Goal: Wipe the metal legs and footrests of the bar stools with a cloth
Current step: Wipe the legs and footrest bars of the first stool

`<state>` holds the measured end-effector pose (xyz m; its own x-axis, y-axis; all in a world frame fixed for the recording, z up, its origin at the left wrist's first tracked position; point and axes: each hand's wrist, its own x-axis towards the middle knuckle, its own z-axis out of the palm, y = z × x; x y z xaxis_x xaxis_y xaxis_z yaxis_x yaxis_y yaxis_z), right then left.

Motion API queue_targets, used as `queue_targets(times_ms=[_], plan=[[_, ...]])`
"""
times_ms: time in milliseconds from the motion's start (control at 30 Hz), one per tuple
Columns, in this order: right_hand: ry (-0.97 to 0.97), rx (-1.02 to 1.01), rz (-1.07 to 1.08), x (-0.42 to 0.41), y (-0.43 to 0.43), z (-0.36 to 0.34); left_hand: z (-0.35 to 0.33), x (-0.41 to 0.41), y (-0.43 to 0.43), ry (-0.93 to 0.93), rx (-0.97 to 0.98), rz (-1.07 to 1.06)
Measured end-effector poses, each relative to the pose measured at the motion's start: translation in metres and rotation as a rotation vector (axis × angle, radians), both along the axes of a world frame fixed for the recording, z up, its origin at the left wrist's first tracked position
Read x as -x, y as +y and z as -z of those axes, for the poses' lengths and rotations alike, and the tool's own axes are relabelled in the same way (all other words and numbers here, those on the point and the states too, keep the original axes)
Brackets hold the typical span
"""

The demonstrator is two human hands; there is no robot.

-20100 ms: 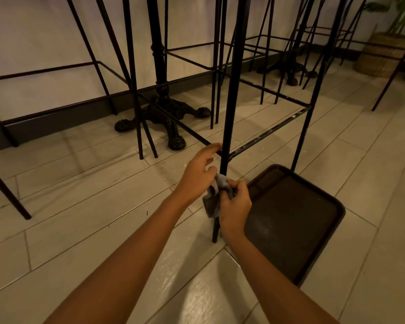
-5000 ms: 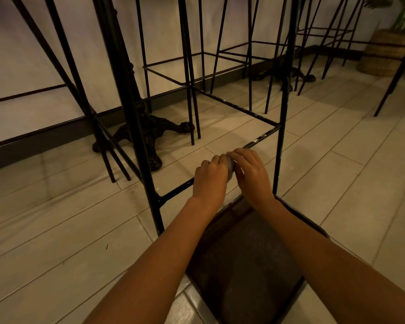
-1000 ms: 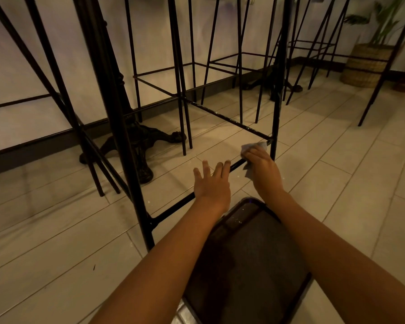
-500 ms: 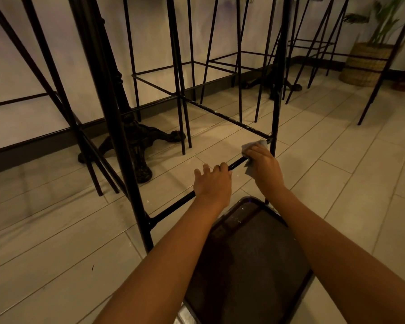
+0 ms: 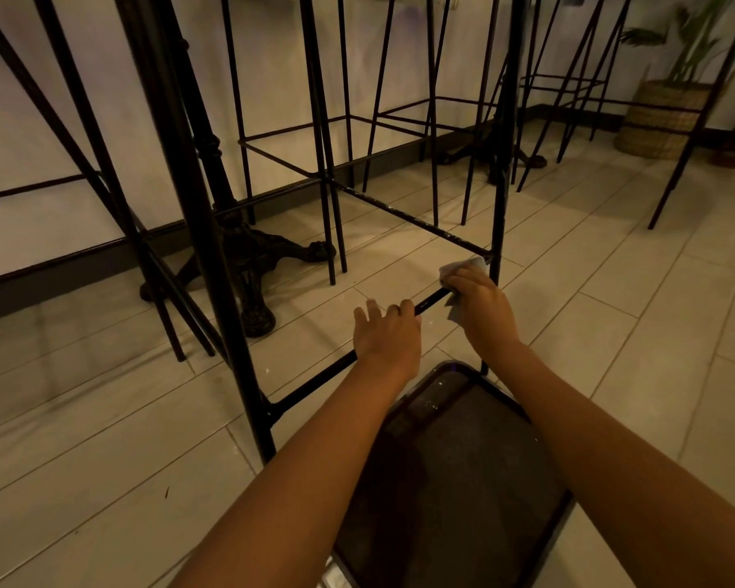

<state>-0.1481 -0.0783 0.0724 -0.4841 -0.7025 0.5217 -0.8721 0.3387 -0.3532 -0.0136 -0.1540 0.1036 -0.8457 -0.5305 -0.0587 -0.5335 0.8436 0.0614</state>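
Note:
The nearest black bar stool has a low footrest bar [image 5: 315, 384] running from its near left leg [image 5: 213, 256] to its right leg [image 5: 499, 231]. My right hand [image 5: 482, 309] presses a small grey cloth [image 5: 459, 269] around the footrest's far end, close to the right leg. My left hand [image 5: 387, 333] lies on the same bar a little nearer to me, its fingers curled over it. A second footrest [image 5: 412, 218], flecked with white, runs off to the left from the right leg.
A dark tray [image 5: 455, 473] lies on the tiled floor under my forearms. More black stools [image 5: 336, 142] stand along the white wall. An ornate cast-iron table base [image 5: 247, 256] sits left of centre. A woven basket with a plant [image 5: 662, 116] stands at the far right.
My left hand has gone from flat with spread fingers to curled over the footrest. My right hand with the cloth stays near the right leg, hardly shifted.

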Motion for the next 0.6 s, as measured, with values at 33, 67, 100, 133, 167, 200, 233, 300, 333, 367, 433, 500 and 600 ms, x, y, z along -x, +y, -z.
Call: queue_targets(times_ms=[33, 67, 100, 133, 167, 200, 233, 300, 333, 367, 433, 500, 600], plan=[[-0.026, 0.006, 0.006, 0.003, 0.000, 0.001, 0.001, -0.001, 0.000, 0.006, 0.000, 0.004], [-0.038, 0.007, 0.017, 0.005, -0.001, 0.002, 0.001, -0.001, 0.000, 0.009, 0.002, 0.009], [-0.038, 0.002, 0.032, 0.008, -0.001, 0.003, 0.002, -0.001, -0.001, 0.012, 0.011, 0.017], [-0.035, -0.004, 0.045, 0.010, -0.002, 0.004, 0.003, 0.000, -0.002, 0.012, 0.034, 0.031], [-0.039, -0.007, 0.054, 0.012, -0.003, 0.004, 0.004, 0.000, -0.002, 0.011, 0.068, 0.050], [-0.053, -0.004, 0.061, 0.013, -0.004, 0.004, 0.006, 0.002, -0.003, 0.010, 0.103, 0.070], [-0.071, 0.005, 0.068, 0.012, -0.005, 0.003, 0.007, 0.004, -0.003, 0.011, 0.127, 0.087], [-0.074, 0.021, 0.081, 0.009, -0.006, 0.005, 0.009, 0.008, -0.003, 0.012, 0.134, 0.102], [-0.051, 0.020, 0.082, 0.007, -0.005, 0.006, 0.009, 0.011, -0.004, 0.016, 0.124, 0.101], [-0.022, 0.022, 0.076, 0.006, -0.005, 0.008, 0.010, 0.013, -0.004, 0.025, 0.108, 0.100], [0.002, 0.030, 0.056, 0.007, -0.004, 0.010, 0.009, 0.015, -0.006, 0.044, 0.068, 0.102], [-0.004, 0.035, 0.050, 0.010, -0.004, 0.011, 0.009, 0.015, -0.007, 0.050, 0.043, 0.114], [-0.012, 0.050, 0.061, 0.016, -0.004, 0.012, 0.010, 0.015, -0.008, 0.041, 0.045, 0.136]])
